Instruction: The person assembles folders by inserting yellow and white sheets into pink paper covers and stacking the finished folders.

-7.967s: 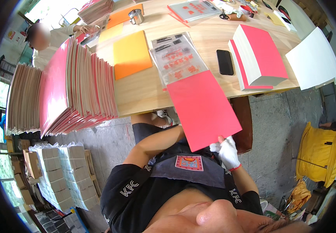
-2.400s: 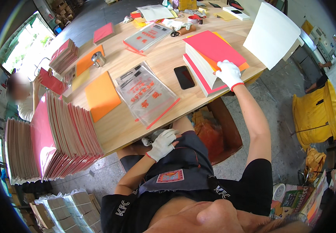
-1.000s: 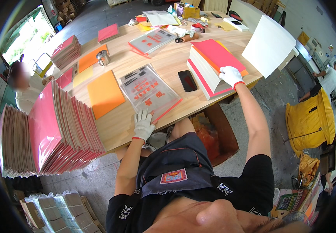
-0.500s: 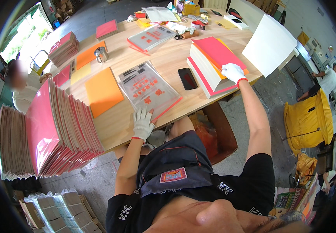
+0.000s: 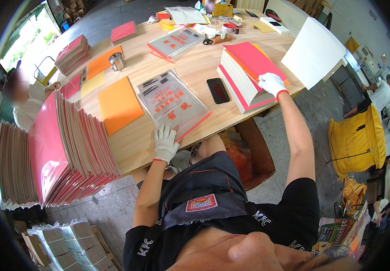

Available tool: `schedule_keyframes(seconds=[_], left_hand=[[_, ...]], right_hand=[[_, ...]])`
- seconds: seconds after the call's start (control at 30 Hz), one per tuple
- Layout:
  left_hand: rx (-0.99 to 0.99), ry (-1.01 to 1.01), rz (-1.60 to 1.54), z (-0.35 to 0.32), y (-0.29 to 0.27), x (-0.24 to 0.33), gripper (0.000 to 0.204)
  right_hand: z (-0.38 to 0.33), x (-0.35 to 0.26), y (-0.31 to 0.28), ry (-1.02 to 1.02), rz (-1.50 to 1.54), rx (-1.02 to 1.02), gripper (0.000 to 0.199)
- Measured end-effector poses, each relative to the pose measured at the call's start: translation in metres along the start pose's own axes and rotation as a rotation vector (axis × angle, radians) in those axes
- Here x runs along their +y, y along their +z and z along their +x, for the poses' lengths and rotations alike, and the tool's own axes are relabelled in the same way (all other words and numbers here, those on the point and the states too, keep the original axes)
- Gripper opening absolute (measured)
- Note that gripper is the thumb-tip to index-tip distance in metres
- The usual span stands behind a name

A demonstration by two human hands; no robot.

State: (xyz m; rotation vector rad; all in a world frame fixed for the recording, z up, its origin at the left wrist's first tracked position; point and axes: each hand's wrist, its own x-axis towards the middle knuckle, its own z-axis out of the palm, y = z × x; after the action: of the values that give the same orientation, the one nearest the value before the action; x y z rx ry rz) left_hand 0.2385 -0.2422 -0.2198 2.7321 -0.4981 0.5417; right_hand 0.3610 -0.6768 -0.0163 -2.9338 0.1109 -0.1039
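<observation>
on the bench (image 5: pixel 195 67) a clear packet (image 5: pixel 170 100) lies at the near edge, with the left hand (image 5: pixel 165 143) flat on its near end and a phone (image 5: pixel 218 90) just to its right. right of the phone sits a stack of sheets (image 5: pixel 249 77), the right hand (image 5: pixel 271 83) on its near right corner, and a flat sheet (image 5: pixel 118 105) lies left of the packet. further left, a row of upright packs (image 5: pixel 68 149) stands at the bench's left end.

A packing workshop: a long wooden tabletop (image 5: pixel 195 72) strewn with red sheets (image 5: pixel 256 61) and clear printed sleeves (image 5: pixel 170 97); packets (image 5: pixel 68 153) racked on edge beside it; wrapped bundles (image 5: pixel 64 239) on the concrete floor (image 5: pixel 113 212); a second worker (image 5: pixel 25 104) seated nearby.
</observation>
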Motion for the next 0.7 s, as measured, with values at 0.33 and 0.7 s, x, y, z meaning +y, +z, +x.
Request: schedule_keyframes(seconds=[0.33,0.7], left_hand=[[-0.117,-0.044,0.002,-0.001,-0.004,0.000,0.054],[-0.067,-0.013,0.000,0.000,0.002,-0.001,0.053]], right_hand=[[-0.005,-0.020,-0.010,-0.083,-0.181,-0.106,0.024],[-0.070,0.007,-0.014,-0.285,-0.516,-0.005,0.043]])
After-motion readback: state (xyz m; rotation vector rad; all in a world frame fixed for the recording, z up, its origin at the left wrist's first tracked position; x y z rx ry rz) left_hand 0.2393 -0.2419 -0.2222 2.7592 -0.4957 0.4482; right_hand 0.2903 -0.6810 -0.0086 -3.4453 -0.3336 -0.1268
